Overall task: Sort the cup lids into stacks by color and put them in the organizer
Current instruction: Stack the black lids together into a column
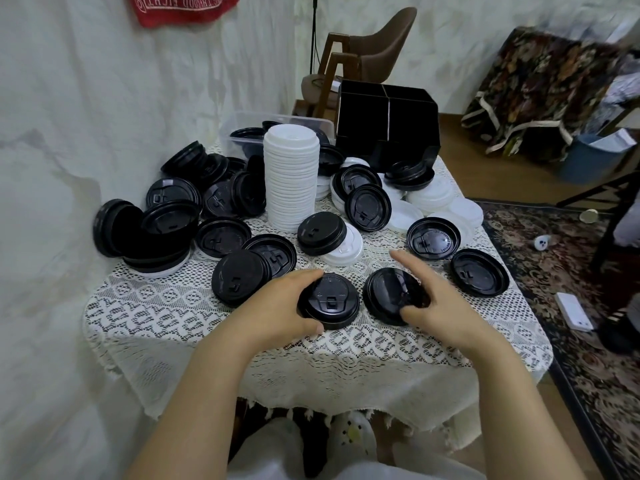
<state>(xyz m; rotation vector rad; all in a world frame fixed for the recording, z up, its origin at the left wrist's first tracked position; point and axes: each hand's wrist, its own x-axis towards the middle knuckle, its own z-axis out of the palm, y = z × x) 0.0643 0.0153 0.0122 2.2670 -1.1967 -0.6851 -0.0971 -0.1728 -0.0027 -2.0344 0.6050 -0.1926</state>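
My left hand [280,303] grips a short stack of black lids [330,301] near the table's front, fingers behind it and thumb in front. My right hand [438,299] holds another black lid [389,294] just to the right, thumb on its near rim and index finger stretched out above it. A tall stack of white lids [291,174] stands at the table's middle. Several loose black lids [221,237] lie left and around; several loose white lids [436,199] lie at the right. The black organizer [388,123] stands at the back right.
A clear plastic bin [242,126] holding black lids sits behind the white stack. The table wears a white lace cloth [166,306] and touches the wall on the left. A brown chair [374,46] stands behind; a patterned rug [581,271] with small items lies right.
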